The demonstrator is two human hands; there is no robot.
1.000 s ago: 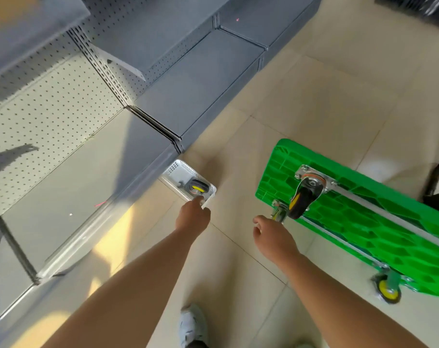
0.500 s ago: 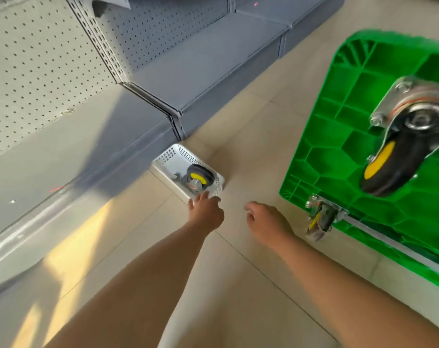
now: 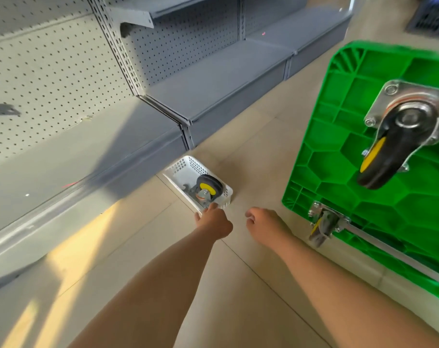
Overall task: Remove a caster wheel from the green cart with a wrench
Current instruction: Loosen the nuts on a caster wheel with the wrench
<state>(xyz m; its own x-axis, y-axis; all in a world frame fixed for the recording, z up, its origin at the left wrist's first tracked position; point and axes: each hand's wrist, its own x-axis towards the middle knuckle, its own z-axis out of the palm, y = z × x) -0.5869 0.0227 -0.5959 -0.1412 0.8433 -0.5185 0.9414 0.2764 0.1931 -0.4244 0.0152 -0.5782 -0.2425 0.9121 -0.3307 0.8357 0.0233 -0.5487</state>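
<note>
The green cart (image 3: 344, 156) stands tipped on its side at the right, its ribbed underside facing me. A large black and yellow caster wheel (image 3: 394, 144) is bolted to it high up, and a smaller caster (image 3: 322, 226) sits at its lower corner. On the floor a white basket (image 3: 180, 167) holds a loose caster wheel (image 3: 208, 188) and a dark wrench (image 3: 187, 189). My left hand (image 3: 213, 221) touches the basket's near rim with its fingertips. My right hand (image 3: 266, 223) hovers over the floor between basket and cart, fingers loosely curled, holding nothing.
Grey metal shelving (image 3: 213, 79) with pegboard backs runs along the left and far side, its base just behind the basket. Beige floor tiles (image 3: 213, 297) lie under my arms. A dark crate (image 3: 429, 16) sits at the top right corner.
My view has dropped much closer to the floor and cart. My left hand stays at the basket's rim; my right hand has drifted away from the cart's lower caster toward the basket.
</note>
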